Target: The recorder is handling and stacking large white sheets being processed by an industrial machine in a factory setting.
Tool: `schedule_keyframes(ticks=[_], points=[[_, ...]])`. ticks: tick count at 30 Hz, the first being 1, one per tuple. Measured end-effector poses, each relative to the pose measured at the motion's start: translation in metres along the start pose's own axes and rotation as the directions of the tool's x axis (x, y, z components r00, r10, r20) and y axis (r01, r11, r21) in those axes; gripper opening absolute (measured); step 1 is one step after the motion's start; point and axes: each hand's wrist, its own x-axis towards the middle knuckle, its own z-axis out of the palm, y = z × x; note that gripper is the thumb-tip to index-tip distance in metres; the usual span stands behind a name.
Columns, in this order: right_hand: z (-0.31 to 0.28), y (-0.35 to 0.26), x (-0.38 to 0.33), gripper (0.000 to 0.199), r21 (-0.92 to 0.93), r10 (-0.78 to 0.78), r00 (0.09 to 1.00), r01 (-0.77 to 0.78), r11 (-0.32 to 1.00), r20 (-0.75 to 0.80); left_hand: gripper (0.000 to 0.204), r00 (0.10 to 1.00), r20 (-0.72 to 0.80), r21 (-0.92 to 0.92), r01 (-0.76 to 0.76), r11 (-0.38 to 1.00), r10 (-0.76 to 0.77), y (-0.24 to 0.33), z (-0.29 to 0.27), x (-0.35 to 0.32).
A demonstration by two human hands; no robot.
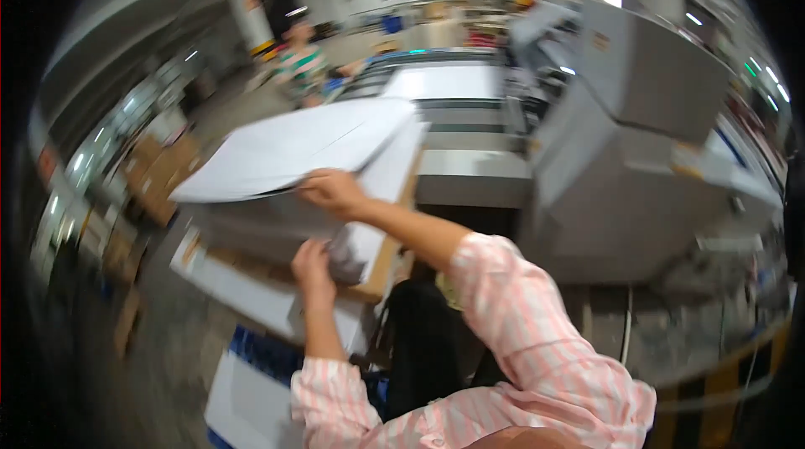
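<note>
Large white sheets [302, 143] form a loose, raised layer over a pile on a board, their near edge bowed upward. My right hand [334, 192] is closed on that near edge, fingers curled over it. Just below it and nearer me, my left hand [312, 264] is closed at the pile's near side; its fingertips are partly hidden, so what they hold cannot be made out. A grey, blurred patch [345, 256], perhaps shadow or cloth, lies beside the left hand. More white paper [394, 189] shows under the raised sheets to the right.
Beyond the pile stands a machine bed [470, 126] with a white sheet [444, 82] on it. A big grey machine housing [620, 155] rises at the right. A person [300, 67] in a striped top is at the far left, near cardboard boxes [159, 172]. Low front left lies a white board [251, 403].
</note>
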Motion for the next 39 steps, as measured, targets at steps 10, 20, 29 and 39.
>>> schedule_keyframes(ticks=[10, 20, 29, 39], points=[[-0.026, -0.045, -0.032, 0.026, -0.079, -0.056, 0.965, 0.079, 0.994, 0.255, 0.01, 0.998, 0.057, -0.05, 0.015, 0.999, -0.012, 0.031, 0.018, -0.021], [-0.023, -0.029, 0.009, 0.04, 0.284, 0.527, 0.842, -0.536, 0.795, 0.117, 0.027, 0.996, -0.04, 0.271, -0.064, 0.96, 0.078, 0.019, 0.017, -0.014], [-0.024, -0.043, -0.034, 0.017, -0.029, 0.109, 0.97, -0.105, 0.994, 0.219, 0.065, 0.989, -0.136, -0.073, -0.062, 0.995, 0.052, 0.025, 0.025, -0.022], [-0.031, -0.069, -0.023, 0.042, -0.227, -0.266, 0.925, 0.33, 0.916, 0.27, 0.048, 0.989, -0.142, -0.317, -0.073, 0.946, 0.029, 0.018, 0.012, -0.012]])
